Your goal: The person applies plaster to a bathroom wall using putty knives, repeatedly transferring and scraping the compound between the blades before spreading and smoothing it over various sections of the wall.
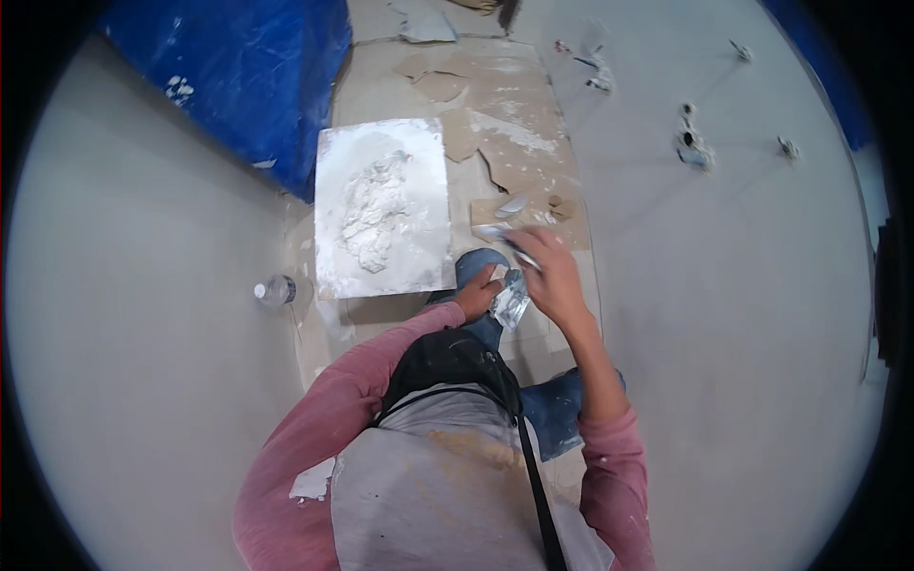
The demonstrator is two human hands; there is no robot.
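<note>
One grey shirt (419,504) is nearest. Left, one clear bottle (276,290), contents unclear; then one white board (333,181) bearing one white heap (376,214); centrally, the left hand (478,293) grips one smeared shiny plate (512,301), the right hand (554,268) one blurred tool (520,251).

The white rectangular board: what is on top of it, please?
On the white board lies lumpy white material, with flatter surface visible around it. The surface directly beneath the lumps is covered and cannot be seen.
</note>
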